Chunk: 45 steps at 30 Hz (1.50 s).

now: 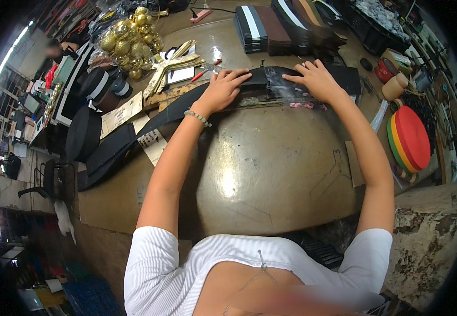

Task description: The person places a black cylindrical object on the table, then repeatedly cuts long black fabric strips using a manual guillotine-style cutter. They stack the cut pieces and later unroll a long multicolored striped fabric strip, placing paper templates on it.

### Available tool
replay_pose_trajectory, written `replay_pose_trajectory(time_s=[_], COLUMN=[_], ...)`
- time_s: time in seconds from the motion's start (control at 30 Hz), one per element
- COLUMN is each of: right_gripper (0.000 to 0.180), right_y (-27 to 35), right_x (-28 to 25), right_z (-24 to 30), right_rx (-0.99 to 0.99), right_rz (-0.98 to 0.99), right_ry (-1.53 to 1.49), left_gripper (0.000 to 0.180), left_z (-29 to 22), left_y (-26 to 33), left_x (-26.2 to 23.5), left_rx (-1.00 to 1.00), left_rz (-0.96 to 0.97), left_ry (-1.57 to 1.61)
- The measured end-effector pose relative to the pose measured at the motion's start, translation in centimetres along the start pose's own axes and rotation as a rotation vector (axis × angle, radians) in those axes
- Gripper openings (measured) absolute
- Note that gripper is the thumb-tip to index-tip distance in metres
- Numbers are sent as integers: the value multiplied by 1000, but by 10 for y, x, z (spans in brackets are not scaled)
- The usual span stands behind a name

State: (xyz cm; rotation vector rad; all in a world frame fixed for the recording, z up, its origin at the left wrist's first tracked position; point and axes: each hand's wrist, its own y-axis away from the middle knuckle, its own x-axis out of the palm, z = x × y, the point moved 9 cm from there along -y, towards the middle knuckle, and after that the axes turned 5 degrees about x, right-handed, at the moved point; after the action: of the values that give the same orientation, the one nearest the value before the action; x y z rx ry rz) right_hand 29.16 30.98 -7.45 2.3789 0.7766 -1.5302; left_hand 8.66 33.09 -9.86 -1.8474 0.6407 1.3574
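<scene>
A wide black elastic-looking band (175,111) runs from a folded stack at the left across a worn wooden board (173,96) at the table's far side. My left hand (222,90) lies on the band with its fingers spread, pressing it lightly. My right hand (319,81) rests farther right, fingers stretched over the band's right part (347,79). Between the two hands is a dark patch with a whitish, see-through haze (285,87); I cannot tell whether it is smoke or a clear sheet. Small pink pieces (305,105) lie just in front of it.
Black rolls (83,134) and written cardboard pieces (120,117) are at the left. Gold balls in clear bags (128,45), gold straps (168,68) and a red pen (197,77) lie behind. Stacked bands (278,31) stand at the back; a red-yellow-green roll (410,138) is at the right.
</scene>
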Motion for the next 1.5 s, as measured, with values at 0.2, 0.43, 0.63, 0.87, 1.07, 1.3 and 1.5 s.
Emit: replay_pose_trajectory(time_s=[0.2, 0.43, 0.63, 0.87, 1.07, 1.3, 1.5], right_gripper=[77, 78, 78, 70, 64, 59, 46], right_y=[4, 7, 19, 39, 50, 50, 72], right_x=[4, 8, -1, -9, -13, -9, -52], right_z=[1, 4, 14, 24, 30, 31, 32], right_rx=[-11, -10, -5, 20, 43, 62, 180], right_rz=[-1, -1, -25, -84, -158, -122, 0], right_ry=[9, 7, 81, 40, 23, 44, 51], left_gripper=[62, 56, 55, 49, 43, 40, 38], left_z=[3, 2, -3, -4, -1, 10, 33], left_y=[4, 8, 14, 24, 25, 25, 29], left_x=[2, 1, -1, -1, 3, 11, 21], left_rx=[-14, 6, 6, -69, -73, -79, -134], left_rz=[26, -11, -45, -60, -59, -109, -110], left_ry=[5, 63, 71, 204, 287, 272, 269])
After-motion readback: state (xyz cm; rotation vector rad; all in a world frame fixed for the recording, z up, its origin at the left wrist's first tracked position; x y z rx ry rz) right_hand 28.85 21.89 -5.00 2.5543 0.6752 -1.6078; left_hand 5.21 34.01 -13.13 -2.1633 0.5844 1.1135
